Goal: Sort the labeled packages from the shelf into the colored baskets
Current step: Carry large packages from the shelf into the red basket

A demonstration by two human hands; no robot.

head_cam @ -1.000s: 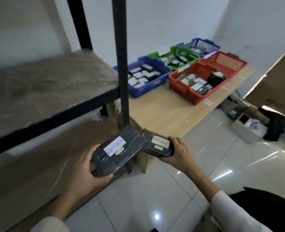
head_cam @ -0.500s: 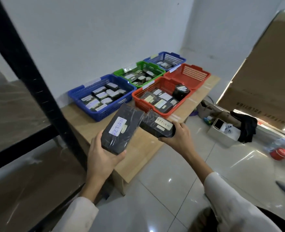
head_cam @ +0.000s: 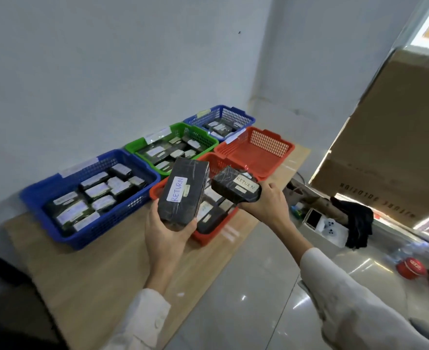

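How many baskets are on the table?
5. A big blue plastic basket nearest left, a green plastic basket behind it, a small blue plastic basket farthest back, an empty red plastic basket beside that, and a second red plastic basket partly hidden behind held packages.

Above a table (head_cam: pixel 94 286), the left hand (head_cam: pixel 166 233) holds a first package (head_cam: pixel 182 193), and the right hand (head_cam: pixel 266 203) holds a second package (head_cam: pixel 236 189) at its 3 o'clock. The near basket (head_cam: pixel 209 238) lies beneath both. The left basket (head_cam: pixel 44 195) sits at 9 o'clock, the middle basket (head_cam: pixel 137 145) at 11, the far basket (head_cam: pixel 223 109) at 12, and the right basket (head_cam: pixel 259 152) at 1.
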